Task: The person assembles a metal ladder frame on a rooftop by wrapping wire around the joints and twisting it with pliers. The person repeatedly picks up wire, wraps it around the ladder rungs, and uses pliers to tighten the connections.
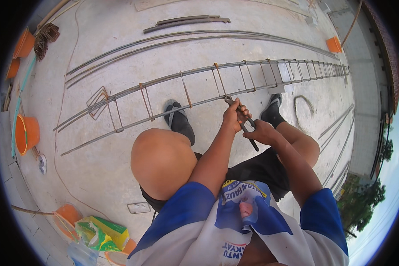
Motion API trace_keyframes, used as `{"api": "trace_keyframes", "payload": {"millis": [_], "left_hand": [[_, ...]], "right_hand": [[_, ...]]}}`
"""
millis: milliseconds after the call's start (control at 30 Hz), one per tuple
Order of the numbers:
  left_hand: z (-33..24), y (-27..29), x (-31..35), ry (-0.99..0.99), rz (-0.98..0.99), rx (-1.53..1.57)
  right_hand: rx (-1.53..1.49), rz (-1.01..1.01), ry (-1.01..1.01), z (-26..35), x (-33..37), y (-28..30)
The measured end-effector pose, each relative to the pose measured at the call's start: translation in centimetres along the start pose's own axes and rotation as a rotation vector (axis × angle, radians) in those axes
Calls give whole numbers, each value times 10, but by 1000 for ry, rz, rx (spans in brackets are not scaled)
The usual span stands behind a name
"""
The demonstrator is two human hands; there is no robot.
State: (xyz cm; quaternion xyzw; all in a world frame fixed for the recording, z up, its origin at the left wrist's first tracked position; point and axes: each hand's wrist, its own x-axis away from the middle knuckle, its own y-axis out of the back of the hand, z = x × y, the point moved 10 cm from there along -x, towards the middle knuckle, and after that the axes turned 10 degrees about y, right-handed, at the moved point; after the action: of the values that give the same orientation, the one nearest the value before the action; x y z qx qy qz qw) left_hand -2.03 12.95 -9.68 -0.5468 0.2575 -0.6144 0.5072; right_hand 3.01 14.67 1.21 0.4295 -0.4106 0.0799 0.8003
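A pair of pincers [251, 135] is between my two hands, its jaws up against the near bar of a long rebar cage [185, 90]. My left hand [236, 116] is closed around the pincers just below the jaws. Lower down, my right hand [263, 133] wraps the handles, and one dark handle end sticks out beneath it. The cage runs across in front of me, with rusty stirrups [145, 102] spaced along its bars. Whether a tie wire sits in the jaws is too small to tell.
A pale block [279, 76] stands under the cage, right of my hands. Loose rebars [164, 43] and short dark pipes [186, 22] lie beyond it. A wire coil [303, 111] is right of my foot. Orange buckets [30, 133] line the left; a loose stirrup [138, 208] lies nearer.
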Motion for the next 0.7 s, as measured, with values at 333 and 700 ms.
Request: {"api": "trace_keyframes", "payload": {"millis": [333,700], "left_hand": [[0,11,1,-66,-424,-71],[-28,17,28,-106,-441,-428]], "right_hand": [[253,-332,-50,9,3,10],[-1413,312,-101,3,-4,-79]]}}
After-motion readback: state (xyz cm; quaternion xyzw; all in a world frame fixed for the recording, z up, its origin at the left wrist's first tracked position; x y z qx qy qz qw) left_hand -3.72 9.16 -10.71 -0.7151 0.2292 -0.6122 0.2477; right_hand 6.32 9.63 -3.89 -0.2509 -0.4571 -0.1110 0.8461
